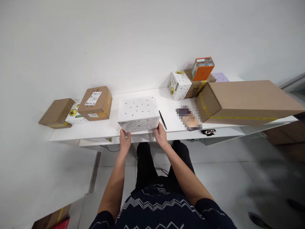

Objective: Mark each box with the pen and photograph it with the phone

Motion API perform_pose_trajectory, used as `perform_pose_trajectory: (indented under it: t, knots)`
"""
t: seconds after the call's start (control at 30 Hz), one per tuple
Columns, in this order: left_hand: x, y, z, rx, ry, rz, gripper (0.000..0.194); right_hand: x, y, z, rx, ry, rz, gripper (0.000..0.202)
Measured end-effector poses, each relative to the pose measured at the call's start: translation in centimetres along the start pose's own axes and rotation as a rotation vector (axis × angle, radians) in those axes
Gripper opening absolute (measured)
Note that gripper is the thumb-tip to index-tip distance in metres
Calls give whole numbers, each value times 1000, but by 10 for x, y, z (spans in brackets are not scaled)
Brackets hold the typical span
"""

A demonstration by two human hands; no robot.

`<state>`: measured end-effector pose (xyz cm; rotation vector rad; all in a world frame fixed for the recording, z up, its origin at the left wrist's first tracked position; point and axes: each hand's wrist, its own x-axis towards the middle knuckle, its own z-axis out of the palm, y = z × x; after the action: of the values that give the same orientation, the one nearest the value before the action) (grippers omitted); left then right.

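A white box (138, 109) with small dark marks sits at the front of the white table, its near side facing me. My left hand (125, 140) grips its lower left corner, and my right hand (160, 134) grips the lower right corner. The fingertips of both hands are partly hidden under or behind the box. Just right of the box lies a thin black pen-like object (163, 120), close to my right hand.
Brown boxes (96, 101) and a white avocado box (75, 114) stand left. At right are another avocado box (180, 85), an orange box (203, 70), a long brown carton (247, 98), a blurred-out item (189, 118) and a small black-and-silver object (209, 132) at the edge.
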<state>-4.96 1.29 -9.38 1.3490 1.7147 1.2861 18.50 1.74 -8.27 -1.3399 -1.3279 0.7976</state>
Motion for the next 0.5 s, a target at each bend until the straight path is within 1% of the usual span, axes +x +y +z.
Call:
perform_pose_trajectory:
  t: [0.1, 0.4, 0.5]
  knots:
    - [0, -1, 0, -12, 3, 5, 34, 0, 1, 0, 14, 10, -7, 53]
    - [0, -2, -1, 13, -6, 1, 31, 0, -1, 0, 4, 10, -31, 53]
    - [1, -2, -1, 11, 5, 1, 33, 0, -1, -1, 7, 7, -39, 53]
